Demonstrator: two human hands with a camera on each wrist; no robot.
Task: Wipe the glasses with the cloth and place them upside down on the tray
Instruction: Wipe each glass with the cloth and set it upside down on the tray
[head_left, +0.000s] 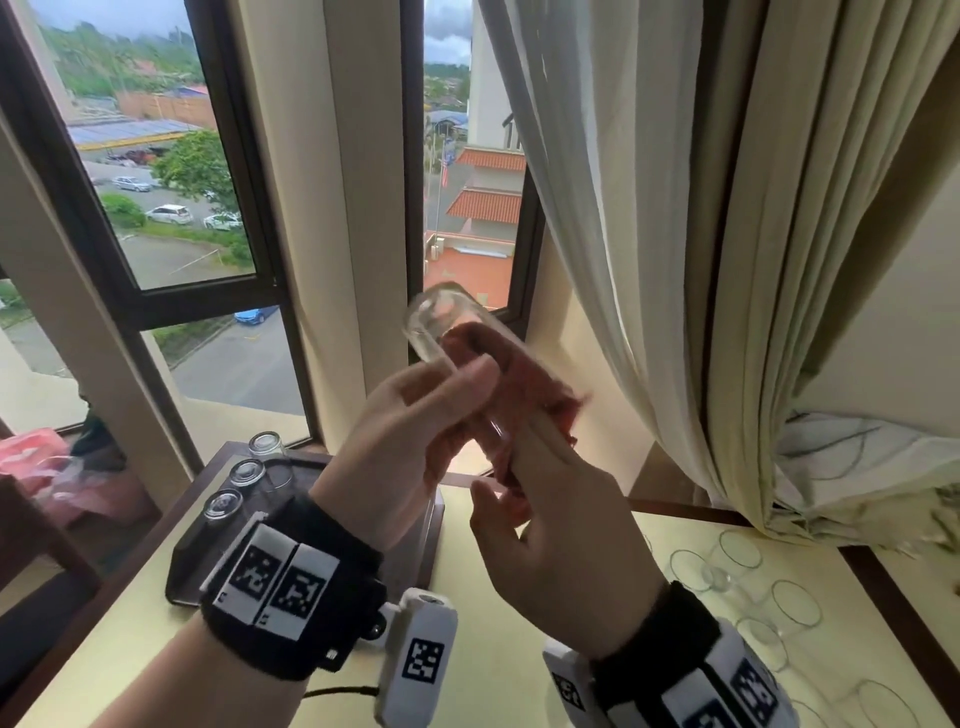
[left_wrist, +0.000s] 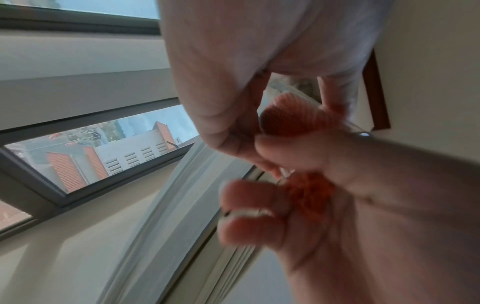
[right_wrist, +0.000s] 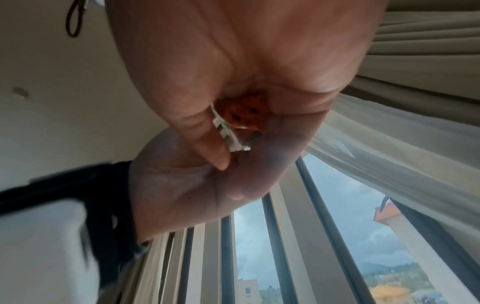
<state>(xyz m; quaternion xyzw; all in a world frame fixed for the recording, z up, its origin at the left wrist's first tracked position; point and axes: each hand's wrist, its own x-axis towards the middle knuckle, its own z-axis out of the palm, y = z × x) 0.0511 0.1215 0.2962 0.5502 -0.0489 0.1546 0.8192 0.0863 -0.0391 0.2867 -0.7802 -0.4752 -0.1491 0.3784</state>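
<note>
Three glasses already stand upside down on the tray at lower left. At frame centre, the left hand grips a fourth glass while the right hand pushes the cloth inside; several unwiped glasses wait upright on the tabletop, lower right.

We take this for a hotel room: upper-floor windows over a car park, heavy curtains, glasses tray on desk.

Beyond the fingertips, daylight enters dark-framed windows, with cream curtains hanging to their right above a yellowish table.
</note>
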